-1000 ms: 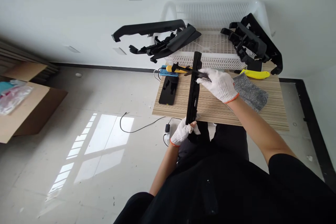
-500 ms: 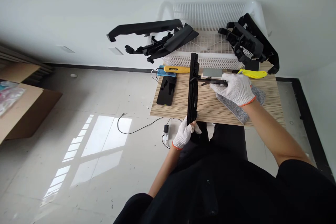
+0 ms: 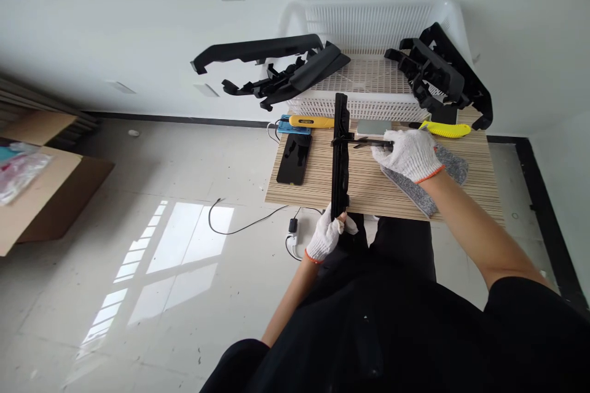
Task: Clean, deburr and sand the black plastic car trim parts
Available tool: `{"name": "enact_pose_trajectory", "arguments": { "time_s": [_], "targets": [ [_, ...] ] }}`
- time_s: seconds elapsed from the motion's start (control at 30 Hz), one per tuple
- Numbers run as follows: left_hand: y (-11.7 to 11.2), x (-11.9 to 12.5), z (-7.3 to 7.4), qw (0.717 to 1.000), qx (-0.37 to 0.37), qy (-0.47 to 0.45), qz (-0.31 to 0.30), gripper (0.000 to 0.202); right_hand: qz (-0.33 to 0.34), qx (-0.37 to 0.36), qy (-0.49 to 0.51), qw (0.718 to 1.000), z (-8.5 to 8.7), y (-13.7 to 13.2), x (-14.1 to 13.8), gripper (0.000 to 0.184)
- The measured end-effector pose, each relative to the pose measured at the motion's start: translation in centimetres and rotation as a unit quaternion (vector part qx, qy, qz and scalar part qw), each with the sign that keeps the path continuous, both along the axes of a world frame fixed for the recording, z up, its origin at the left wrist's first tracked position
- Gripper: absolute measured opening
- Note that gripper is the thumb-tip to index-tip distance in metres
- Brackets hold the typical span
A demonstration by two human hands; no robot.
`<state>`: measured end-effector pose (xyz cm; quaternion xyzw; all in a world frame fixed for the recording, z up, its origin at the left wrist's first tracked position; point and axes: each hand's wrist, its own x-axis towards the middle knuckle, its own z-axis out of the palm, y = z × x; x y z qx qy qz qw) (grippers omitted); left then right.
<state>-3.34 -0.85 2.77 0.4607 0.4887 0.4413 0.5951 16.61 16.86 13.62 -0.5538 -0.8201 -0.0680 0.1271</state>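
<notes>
A long black plastic part (image 3: pixel 340 153) lies lengthwise across the small striped table (image 3: pixel 318 181). My left hand (image 3: pixel 328 234), in a white knit glove, is closed round its near end at the table's front edge. My right hand (image 3: pixel 408 153), also gloved, is closed on a thin dark tool (image 3: pixel 366 143) whose tip touches the part's upper section. That hand rests over a grey glove (image 3: pixel 424 187) lying on the table.
A black phone (image 3: pixel 295 158), a yellow-handled knife (image 3: pixel 311 121) on a blue item, a grey block (image 3: pixel 372 127) and a yellow cutter (image 3: pixel 446 129) lie on the table. Black plastic parts (image 3: pixel 281 70) hang over a white basket (image 3: pixel 369 43). A cardboard box (image 3: pixel 32 190) sits at left.
My right hand pulled back to the right along the tool, from over the black part to above the grey glove. The left hand kept its grip on the part's near end.
</notes>
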Motion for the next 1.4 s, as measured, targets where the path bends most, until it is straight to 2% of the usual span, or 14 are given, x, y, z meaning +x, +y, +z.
{"name": "enact_pose_trajectory", "arguments": {
  "time_s": [0.13, 0.3, 0.47, 0.67, 0.8, 1.1, 1.4],
  "targets": [
    [0.1, -0.1, -0.1, 1.0, -0.003, 0.002, 0.002, 0.043, -0.006, -0.016, -0.032, 0.999, -0.1, 0.1, -0.1, 0.044],
    [0.1, -0.3, -0.4, 1.0, 0.001, 0.01, 0.004, 0.048, 0.019, -0.027, -0.07, 0.997, 0.0, 0.1, -0.2, 0.038],
    [0.1, -0.4, -0.7, 1.0, -0.002, 0.021, 0.014, 0.047, 0.029, -0.04, -0.09, 0.995, 0.4, 0.0, -0.2, 0.043],
    [0.2, -0.2, 0.2, 1.0, -0.016, 0.004, 0.003, 0.045, 0.022, -0.066, -0.107, 0.992, 1.1, -0.3, -0.4, 0.045],
    [0.3, -0.1, 0.5, 1.0, -0.009, -0.006, 0.013, 0.048, 0.02, -0.077, -0.109, 0.991, 1.4, -0.4, -0.4, 0.05],
    [0.2, -0.2, -0.3, 1.0, -0.002, -0.016, 0.001, 0.042, 0.009, -0.096, -0.096, 0.991, 1.6, -0.6, -0.4, 0.052],
    [0.3, -0.2, 0.2, 1.0, -0.009, -0.011, 0.0, 0.04, 0.011, -0.093, -0.087, 0.992, 1.7, -0.5, -0.3, 0.053]
  ]
}}
